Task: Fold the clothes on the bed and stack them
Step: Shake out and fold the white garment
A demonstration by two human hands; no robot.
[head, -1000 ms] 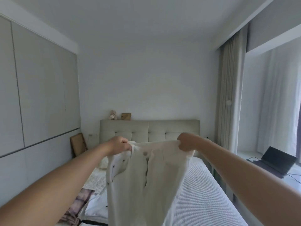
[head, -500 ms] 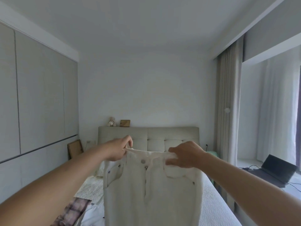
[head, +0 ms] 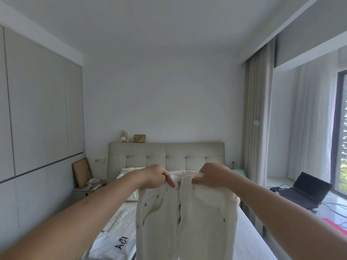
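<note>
Bedroom, striped bed (head: 246, 239) below: we hold white jeans (head: 185, 218) up by the waistband.
Left hand (head: 155, 178) and right hand (head: 214, 177) both grip it; keep waistband level, match legs before folding.

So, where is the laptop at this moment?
In the head view the laptop sits open at the far right, low by the window, right of the bed.

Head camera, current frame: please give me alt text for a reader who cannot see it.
A person holds white trousers up by the waistband, left hand and right hand each gripping one side, front buttons facing the camera. Below lies a striped bed with a white printed garment on it; a laptop sits by the window at right.
</note>
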